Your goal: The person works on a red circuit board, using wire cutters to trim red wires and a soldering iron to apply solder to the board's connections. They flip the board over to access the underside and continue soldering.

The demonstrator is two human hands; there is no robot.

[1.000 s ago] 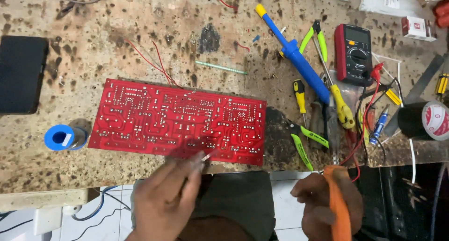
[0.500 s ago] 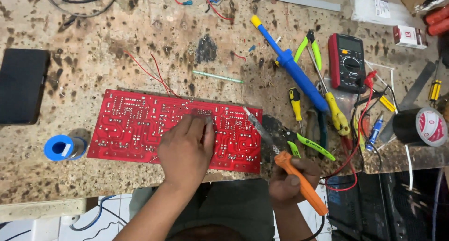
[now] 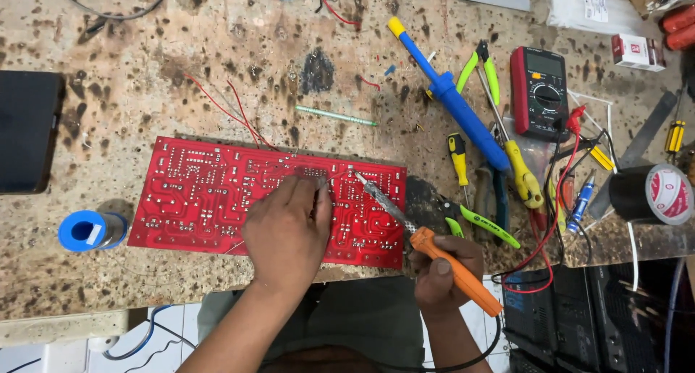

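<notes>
A long red circuit board [image 3: 195, 192] lies solder side up on the scorched workbench. My left hand [image 3: 289, 232] rests on the board's middle, fingers pinched on a thin strand of solder wire [image 3: 329, 185] near the top edge. My right hand [image 3: 441, 272] grips an orange-handled soldering iron [image 3: 456, 268]. Its metal tip [image 3: 358, 176] touches the board just right of my left fingertips. Thin red wires [image 3: 232, 116] run from the board's top edge.
A blue solder spool [image 3: 90, 230] sits left of the board, a black pad [image 3: 25, 130] further left. To the right lie a blue desoldering pump [image 3: 452, 102], screwdrivers, green-handled cutters [image 3: 485, 225], a multimeter [image 3: 541, 91] and a roll of black tape [image 3: 651, 193].
Both hands rose from the bench's front edge onto the board. The left hand brought the solder wire to the top edge. The right hand swung the iron's tip onto the board.
</notes>
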